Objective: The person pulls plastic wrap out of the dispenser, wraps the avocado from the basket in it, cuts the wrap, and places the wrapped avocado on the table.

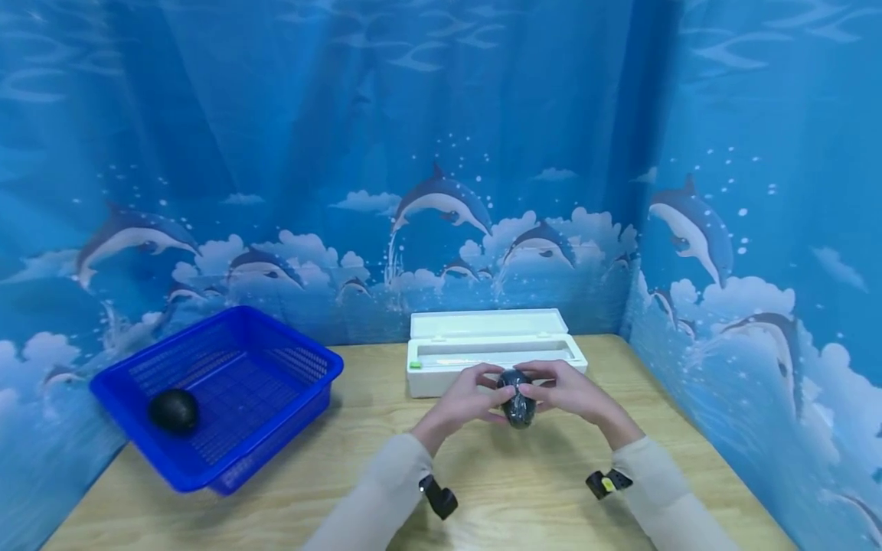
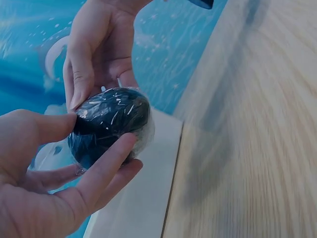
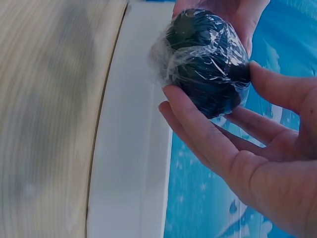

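Head view: a person's two hands meet at centre of a light wooden table (image 1: 524,490), both holding one dark, egg-shaped object wrapped in clear cling film (image 1: 518,399). It sits in the air just above the tabletop, directly in front of a long white plastic dispenser box w/ its lid open (image 1: 492,353). Left hand (image 1: 467,402) pinches the object's left side, thumb on top & fingers curled below; right hand (image 1: 572,392) grips the other side the same way. Fingers cover much of the object here, so its full outline is hard to read.

Left wrist view: close-up of wrapped object (image 2: 110,124); film is wrinkled and shiny, w/ a loose bunch of it at the right edge. Left thumb & index finger press on it; right hand (image 2: 96,52) comes in from above, fingertips on the top. Tabletop is motion-blurred.

Right wrist view: same object (image 3: 208,59), held betw. right thumb & fingers, palm open beneath; left hand is mostly hidden behind it. White box edge runs alongside, cut off by the frame.

At left of head view, well apart from the hands, a blue plastic mesh basket (image 1: 303,367) holds a second dark round object (image 1: 174,411); can't tell if that one is wrapped. Blue dolphin-print curtain (image 1: 441,153) surrounds the table.
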### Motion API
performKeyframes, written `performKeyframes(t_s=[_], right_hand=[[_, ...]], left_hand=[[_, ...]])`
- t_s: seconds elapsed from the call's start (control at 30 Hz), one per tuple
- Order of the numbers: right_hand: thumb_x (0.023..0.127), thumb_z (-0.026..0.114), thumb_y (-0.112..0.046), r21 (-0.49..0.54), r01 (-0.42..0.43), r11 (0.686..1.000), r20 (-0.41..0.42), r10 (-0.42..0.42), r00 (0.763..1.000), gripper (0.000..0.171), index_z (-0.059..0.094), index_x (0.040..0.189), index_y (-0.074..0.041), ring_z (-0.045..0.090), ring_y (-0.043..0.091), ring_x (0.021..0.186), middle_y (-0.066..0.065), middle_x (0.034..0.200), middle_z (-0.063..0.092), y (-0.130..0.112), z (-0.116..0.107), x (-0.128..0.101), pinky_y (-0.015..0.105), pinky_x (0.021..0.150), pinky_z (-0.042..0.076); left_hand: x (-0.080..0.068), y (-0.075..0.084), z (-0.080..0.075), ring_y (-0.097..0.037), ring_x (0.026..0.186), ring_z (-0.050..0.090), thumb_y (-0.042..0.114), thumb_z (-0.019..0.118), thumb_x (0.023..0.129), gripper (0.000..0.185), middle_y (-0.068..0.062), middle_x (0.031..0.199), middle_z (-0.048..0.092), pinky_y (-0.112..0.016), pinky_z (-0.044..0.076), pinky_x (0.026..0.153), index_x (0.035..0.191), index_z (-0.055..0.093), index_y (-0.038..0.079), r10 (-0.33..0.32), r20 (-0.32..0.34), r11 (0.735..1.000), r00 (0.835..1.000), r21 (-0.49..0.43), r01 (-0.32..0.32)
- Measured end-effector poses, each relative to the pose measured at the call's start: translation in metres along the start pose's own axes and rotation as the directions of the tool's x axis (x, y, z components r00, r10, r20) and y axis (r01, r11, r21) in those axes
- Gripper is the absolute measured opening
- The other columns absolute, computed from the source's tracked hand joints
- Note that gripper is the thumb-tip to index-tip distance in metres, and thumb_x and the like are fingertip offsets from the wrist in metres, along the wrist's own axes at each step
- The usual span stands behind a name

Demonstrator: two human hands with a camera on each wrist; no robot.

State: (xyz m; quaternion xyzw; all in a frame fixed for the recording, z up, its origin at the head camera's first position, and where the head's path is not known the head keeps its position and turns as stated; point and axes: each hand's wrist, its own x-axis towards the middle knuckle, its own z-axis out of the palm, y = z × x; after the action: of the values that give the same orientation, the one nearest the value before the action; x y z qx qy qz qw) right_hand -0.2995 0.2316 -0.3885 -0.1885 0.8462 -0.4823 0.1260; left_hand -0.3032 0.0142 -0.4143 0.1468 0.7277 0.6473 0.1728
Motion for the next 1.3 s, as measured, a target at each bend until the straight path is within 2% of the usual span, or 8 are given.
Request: performKeyframes(t_s=[0.3,0.47,0.67,0.87,1.03,1.17,1.3], right_hand=[[0.103,0.063,-0.019,0.018,-0.068,0.998,-0.028,0.068,0.997,0.059,0.042,0.151,0.008,0.065,0.037,0.121,0.038,0.146,0.049,0.013,-0.027,-0.026,0.045,0.088,0.064],[0.103,0.062,-0.016,0.002,-0.090,0.996,-0.063,0.089,0.994,0.058,0.041,0.150,0.011,0.066,0.035,0.118,0.039,0.143,0.050,0.026,-0.042,-0.036,0.044,0.086,0.064],[0.102,0.062,-0.011,-0.035,-0.114,0.993,-0.086,0.111,0.990,0.055,0.044,0.147,0.014,0.066,0.035,0.114,0.041,0.138,0.052,0.040,-0.060,-0.049,0.044,0.083,0.065],[0.102,0.060,-0.009,-0.045,-0.171,0.984,-0.101,0.166,0.981,0.055,0.041,0.147,0.016,0.066,0.038,0.117,0.044,0.140,0.050,0.053,-0.077,-0.063,0.044,0.084,0.065],[0.101,0.059,-0.007,-0.034,-0.191,0.981,-0.094,0.187,0.978,0.055,0.040,0.146,0.018,0.065,0.038,0.116,0.046,0.140,0.047,0.066,-0.091,-0.073,0.045,0.083,0.064],[0.100,0.060,-0.006,-0.044,-0.206,0.977,-0.093,0.202,0.975,0.056,0.040,0.146,0.018,0.064,0.041,0.117,0.046,0.140,0.046,0.076,-0.102,-0.078,0.046,0.084,0.064],[0.100,0.059,-0.006,-0.060,-0.227,0.972,-0.087,0.221,0.971,0.057,0.038,0.147,0.018,0.064,0.043,0.118,0.047,0.142,0.044,0.086,-0.112,-0.080,0.048,0.086,0.064]], left_hand=[[0.017,0.003,0.039,-0.030,0.091,0.074,0.017,0.075,0.095,0.051,-0.021,0.124,0.060,-0.049,0.064,0.082,0.140,0.055,0.003,0.010,-0.016,0.999,1.000,-0.039,-0.011],[0.028,-0.002,0.059,-0.030,0.096,0.072,0.007,0.074,0.094,0.050,-0.020,0.124,0.060,-0.050,0.063,0.085,0.140,0.056,0.002,0.045,0.001,0.995,0.999,-0.090,-0.045],[0.041,-0.007,0.085,-0.029,0.093,0.072,-0.003,0.075,0.089,0.048,-0.019,0.120,0.062,-0.049,0.064,0.084,0.135,0.061,0.000,0.064,-0.024,0.992,0.998,-0.107,-0.066],[0.053,-0.009,0.115,-0.024,0.081,0.072,-0.005,0.077,0.086,0.041,-0.017,0.109,0.067,-0.047,0.065,0.079,0.125,0.067,0.000,0.083,-0.074,0.995,0.994,-0.049,-0.087],[0.060,-0.010,0.137,-0.024,0.077,0.073,-0.004,0.078,0.085,0.041,-0.016,0.106,0.069,-0.037,0.066,0.072,0.124,0.068,0.001,0.093,-0.069,0.996,0.993,0.019,-0.092],[0.065,-0.012,0.147,-0.017,0.090,0.071,0.002,0.079,0.085,0.047,-0.014,0.113,0.072,-0.023,0.059,0.076,0.130,0.067,0.008,0.098,-0.035,0.985,0.995,0.145,-0.092],[0.070,-0.015,0.151,-0.018,0.106,0.070,0.004,0.078,0.084,0.056,-0.012,0.124,0.072,-0.019,0.054,0.086,0.138,0.064,0.012,0.120,0.041,0.969,0.992,0.211,-0.126]])
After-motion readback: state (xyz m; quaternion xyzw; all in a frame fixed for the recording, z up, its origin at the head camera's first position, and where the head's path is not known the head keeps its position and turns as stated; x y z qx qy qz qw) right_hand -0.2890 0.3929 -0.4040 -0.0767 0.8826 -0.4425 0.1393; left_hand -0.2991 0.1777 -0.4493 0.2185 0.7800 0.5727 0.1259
